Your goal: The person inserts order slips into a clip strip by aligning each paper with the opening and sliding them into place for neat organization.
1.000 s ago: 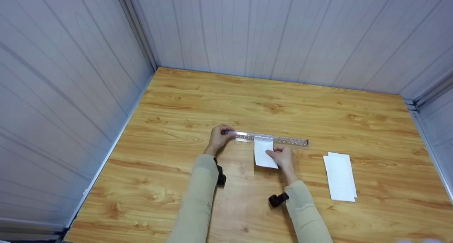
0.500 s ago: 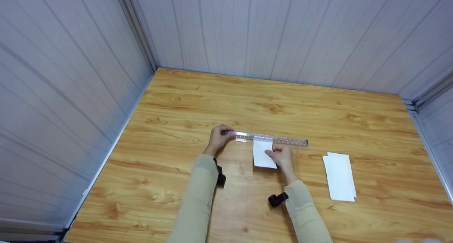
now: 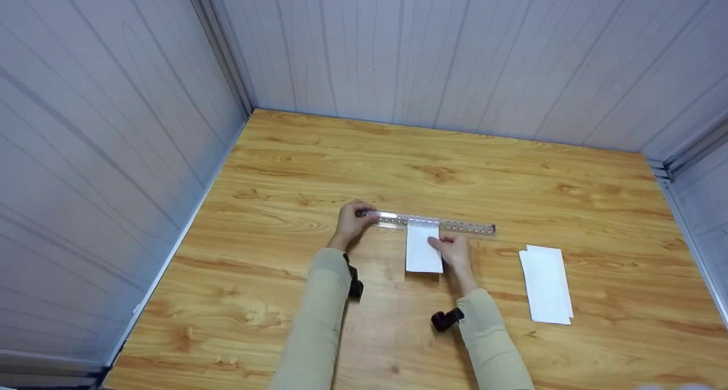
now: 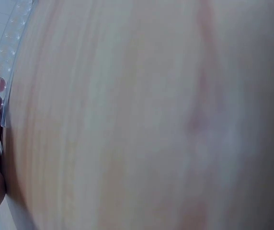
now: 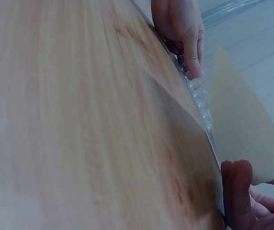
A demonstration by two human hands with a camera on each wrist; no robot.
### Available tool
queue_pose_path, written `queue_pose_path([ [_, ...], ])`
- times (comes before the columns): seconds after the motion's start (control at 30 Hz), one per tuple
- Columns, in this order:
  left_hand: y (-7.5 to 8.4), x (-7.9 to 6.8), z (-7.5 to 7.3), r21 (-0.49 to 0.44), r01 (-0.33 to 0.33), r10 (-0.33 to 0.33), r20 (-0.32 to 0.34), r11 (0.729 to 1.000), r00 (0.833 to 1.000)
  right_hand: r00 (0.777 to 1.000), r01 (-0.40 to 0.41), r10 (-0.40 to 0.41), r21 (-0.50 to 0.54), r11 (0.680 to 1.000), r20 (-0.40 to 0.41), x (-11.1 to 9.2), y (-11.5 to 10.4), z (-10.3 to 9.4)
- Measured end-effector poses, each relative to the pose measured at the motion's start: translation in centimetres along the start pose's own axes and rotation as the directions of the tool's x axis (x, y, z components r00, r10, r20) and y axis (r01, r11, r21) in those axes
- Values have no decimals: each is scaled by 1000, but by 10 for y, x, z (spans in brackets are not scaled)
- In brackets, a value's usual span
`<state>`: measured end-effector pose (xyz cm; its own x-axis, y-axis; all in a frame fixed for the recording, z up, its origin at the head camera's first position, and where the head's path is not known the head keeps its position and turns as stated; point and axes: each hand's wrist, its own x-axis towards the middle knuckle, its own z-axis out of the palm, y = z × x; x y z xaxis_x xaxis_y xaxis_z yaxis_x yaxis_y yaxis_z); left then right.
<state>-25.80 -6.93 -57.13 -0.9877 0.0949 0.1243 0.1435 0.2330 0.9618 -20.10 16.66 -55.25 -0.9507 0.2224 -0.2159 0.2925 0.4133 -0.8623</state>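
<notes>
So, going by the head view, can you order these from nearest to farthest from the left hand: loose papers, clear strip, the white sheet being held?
1. Clear strip: left end pinched by the left hand.
2. White sheet: mid-strip, pinched by the right hand.
3. Loose papers: off to the right.

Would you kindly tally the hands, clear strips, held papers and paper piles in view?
Left hand and right hand: 2
Clear strip: 1
Held paper: 1
Paper pile: 1 (sheet count unclear)
Total: 5
</notes>
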Motion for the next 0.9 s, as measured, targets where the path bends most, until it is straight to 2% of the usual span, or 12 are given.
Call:
queue_pose_path([
  [0.13, 3, -1, -1, 16, -5, 5, 2, 1000, 1000, 1000, 26, -26, -1, 1000, -5, 0, -1, -1],
  [0.23, 13, -5, -3, -1, -32, 32, 4, 999, 999, 999, 48, -48, -22, 999, -7, 1, -1, -1],
  [0.37, 30, -11, -5, -19, -45, 46, 12, 999, 999, 999, 39, -39, -44, 998, -2, 2, -2, -2],
  [0.43, 31, -12, -5, -12, -46, 46, 12, 999, 999, 1000, 24, -24, -54, 998, 6, 3, -2, -2],
  [0.7, 1, -1, -2, 48, -45, 45, -11, 998, 999, 1000, 27, -28, -56, 998, -9, 5, -3, 1],
  [0.9, -3, 1, -1, 48, -30, 30, -8, 998, 1000, 999, 52, -52, 6, 999, 2, 6, -3, 2],
])
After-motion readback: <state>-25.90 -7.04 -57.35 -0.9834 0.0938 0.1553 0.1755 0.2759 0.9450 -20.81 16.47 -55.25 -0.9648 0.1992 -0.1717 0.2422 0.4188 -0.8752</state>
